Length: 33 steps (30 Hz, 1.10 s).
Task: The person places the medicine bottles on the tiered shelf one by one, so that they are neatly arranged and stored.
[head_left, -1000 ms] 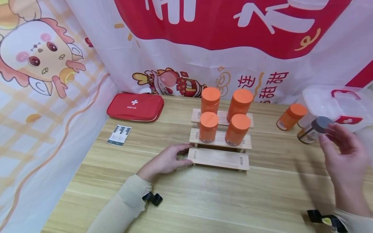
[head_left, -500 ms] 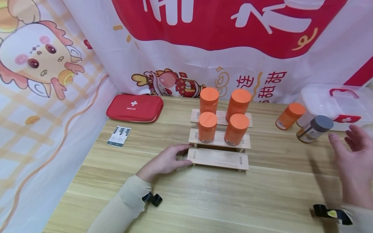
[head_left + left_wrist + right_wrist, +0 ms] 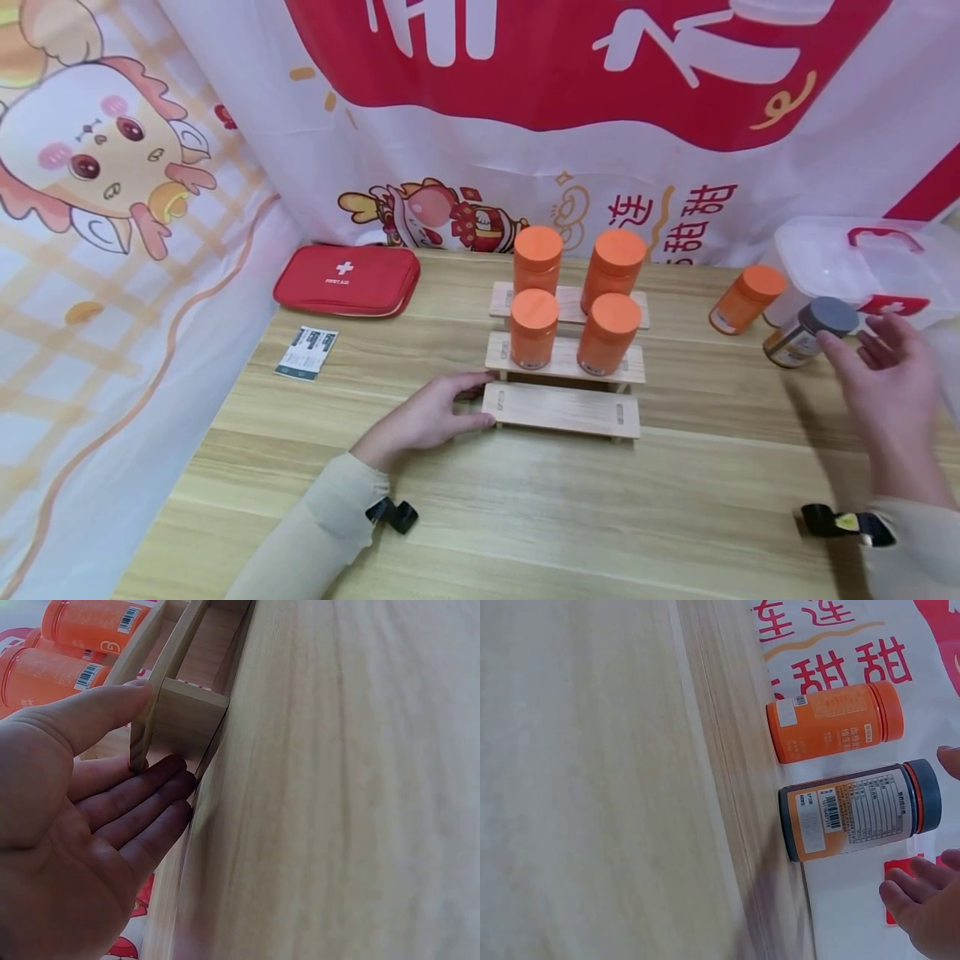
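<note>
My left hand (image 3: 420, 414) pinches the left end of the lowest step of a three-step wooden display stand (image 3: 558, 408). In the left wrist view the thumb and forefinger lie on opposite edges of the step's board, other fingers loosely extended. Two orange jars (image 3: 534, 327) with orange lids stand on the middle step and two more (image 3: 615, 258) on the top one; the lowest step is bare. My right hand (image 3: 892, 392) is beside a dark-lidded jar (image 3: 859, 810), fingers spread and apart from it. That jar stands upright on the table.
Another orange jar (image 3: 746, 300) stands left of the dark-lidded one. Behind them is a clear plastic box (image 3: 817, 258) with a red handle. A red first-aid pouch (image 3: 348, 287) and a small printed card (image 3: 306, 352) lie at the left. A printed cloth hangs behind the table.
My right hand drew away from the dark-lidded jar to the right, then came back left towards its lid. The left hand keeps its place on the stand.
</note>
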### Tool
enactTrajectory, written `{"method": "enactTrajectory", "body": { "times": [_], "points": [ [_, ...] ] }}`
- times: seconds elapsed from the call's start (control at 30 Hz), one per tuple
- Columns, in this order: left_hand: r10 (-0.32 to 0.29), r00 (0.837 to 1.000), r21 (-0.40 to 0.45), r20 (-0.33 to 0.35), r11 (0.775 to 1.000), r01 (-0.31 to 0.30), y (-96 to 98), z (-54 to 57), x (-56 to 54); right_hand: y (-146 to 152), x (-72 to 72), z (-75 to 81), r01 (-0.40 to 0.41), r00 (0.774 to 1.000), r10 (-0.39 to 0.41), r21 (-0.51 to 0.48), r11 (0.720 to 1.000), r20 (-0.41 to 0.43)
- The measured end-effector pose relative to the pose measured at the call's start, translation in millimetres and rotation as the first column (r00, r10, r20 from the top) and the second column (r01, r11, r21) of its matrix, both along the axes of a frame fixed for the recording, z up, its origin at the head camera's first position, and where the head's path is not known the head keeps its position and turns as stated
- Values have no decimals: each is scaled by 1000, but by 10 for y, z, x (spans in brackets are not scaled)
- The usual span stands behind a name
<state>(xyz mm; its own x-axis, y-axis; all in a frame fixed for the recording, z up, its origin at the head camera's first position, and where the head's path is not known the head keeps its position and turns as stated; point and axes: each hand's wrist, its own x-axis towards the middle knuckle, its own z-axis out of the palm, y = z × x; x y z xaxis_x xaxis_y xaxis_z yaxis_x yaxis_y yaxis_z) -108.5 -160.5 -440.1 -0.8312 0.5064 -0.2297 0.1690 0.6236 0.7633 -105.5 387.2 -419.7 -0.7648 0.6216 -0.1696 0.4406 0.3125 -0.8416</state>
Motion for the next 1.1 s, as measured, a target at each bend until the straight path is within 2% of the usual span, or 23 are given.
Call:
{"method": "enactTrajectory", "body": {
  "times": [0.2, 0.57, 0.83, 1.1],
  "points": [
    [3, 1000, -2, -2, 1000, -3, 2, -2, 0, 14, -77, -16, -17, 1000, 17, -15, 1000, 2],
    [9, 1000, -7, 10, 1000, -9, 1, 16, 16, 75, -114, -87, -80, 994, 80, 1, 997, 75],
    [15, 1000, -12, 11, 1000, -15, 1, 22, 34, 75, -108, -99, -69, 996, 70, -28, 997, 55],
    [17, 1000, -15, 6, 1000, -16, 2, 27, 25, 75, -132, -92, -63, 998, 63, -2, 998, 26]
  ]
}}
